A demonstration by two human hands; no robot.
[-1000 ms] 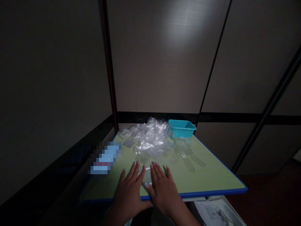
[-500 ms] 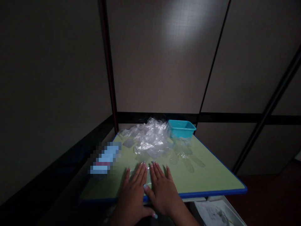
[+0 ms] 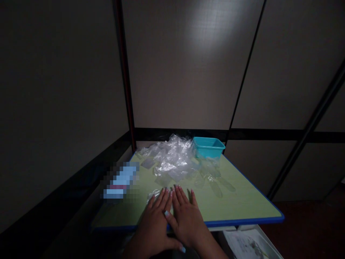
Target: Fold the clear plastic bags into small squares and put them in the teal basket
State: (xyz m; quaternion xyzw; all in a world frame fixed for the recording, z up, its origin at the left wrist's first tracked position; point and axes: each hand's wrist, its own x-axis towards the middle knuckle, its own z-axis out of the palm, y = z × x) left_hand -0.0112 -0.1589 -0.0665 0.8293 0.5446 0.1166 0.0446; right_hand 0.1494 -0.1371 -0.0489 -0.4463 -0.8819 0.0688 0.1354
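On the near side of the clear plastic pile (image 3: pixel 175 158), a thin clear film (image 3: pixel 153 194) lies partly under the left hand's (image 3: pixel 154 225) flat, slightly spread fingers, the right hand's (image 3: pixel 188 219) flat fingers beside them

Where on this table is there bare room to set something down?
The right side of the green table, between the clear plastic gloves and the blue edge, looks bare. A smaller patch lies between the pixelated item and the left hand. It is crowded at the far side: crumpled clear plastic beside the turquoise bin.
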